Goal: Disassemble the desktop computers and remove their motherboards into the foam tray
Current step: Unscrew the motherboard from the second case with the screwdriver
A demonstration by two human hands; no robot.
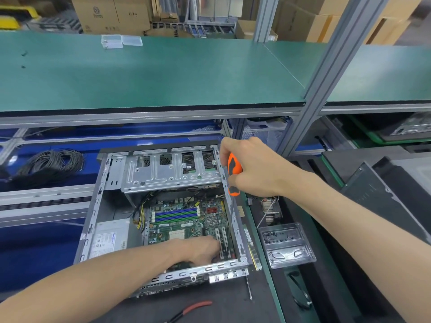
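Two clear plastic trays sit around the work: a screw tray (pixel 287 245) just right of the open computer case (pixel 161 215), and small lidded boxes (pixel 121 40) far off on the green shelf (pixel 163 73). A coil of black cable (pixel 50 165) lies to the left, red-handled pliers (pixel 193 308) on the near black mat. Inside the bare metal case, the drive cage (pixel 172 170) overhangs the far end of the green motherboard (pixel 186 220). The left hand (pixel 203 250) presses down on the board's near corner beside the white slots; its fingers are hidden, so its grip cannot be told. The right hand (pixel 251 169) clenches an orange-and-black screwdriver (pixel 233 173), whose thin shaft drops to the board's right edge.
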